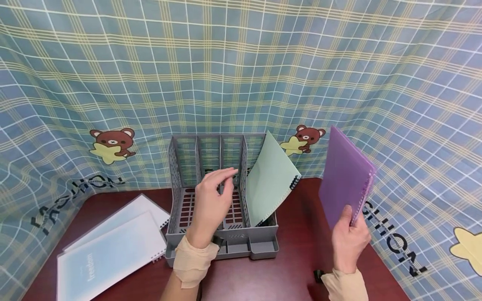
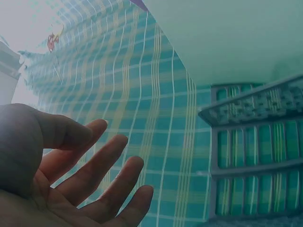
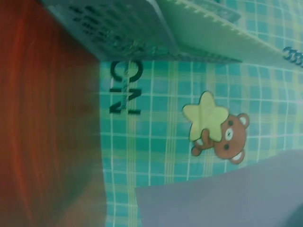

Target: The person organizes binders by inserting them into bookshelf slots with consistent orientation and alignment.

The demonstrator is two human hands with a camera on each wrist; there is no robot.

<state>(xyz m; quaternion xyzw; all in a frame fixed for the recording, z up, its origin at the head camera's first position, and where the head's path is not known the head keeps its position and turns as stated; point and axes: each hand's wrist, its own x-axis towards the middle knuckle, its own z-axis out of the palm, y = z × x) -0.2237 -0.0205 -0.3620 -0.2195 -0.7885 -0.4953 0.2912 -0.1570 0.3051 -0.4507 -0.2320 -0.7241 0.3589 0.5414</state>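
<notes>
My right hand [image 1: 350, 242] grips a purple spiral notebook [image 1: 344, 179] by its lower edge, thumb on the cover, raised at the right of the table. Part of that notebook [image 3: 227, 198] crosses the bottom of the right wrist view. My left hand [image 1: 212, 200] hovers over the grey file organizer [image 1: 222, 232], its fingers loosely bent and holding nothing. In the left wrist view the left hand's fingers [image 2: 109, 175] are spread apart. A pale green spiral notebook [image 1: 269, 184] leans in the organizer's rightmost slot, its bound edge tilted out to the right.
Two light blue spiral notebooks, the upper one [image 1: 113, 255] marked "Freedom", overlap on the dark red table [image 1: 248, 280] at the left. Small trays [image 1: 263, 246] line the organizer's front. A plaid curtain [image 1: 226, 62] hangs behind and on both sides.
</notes>
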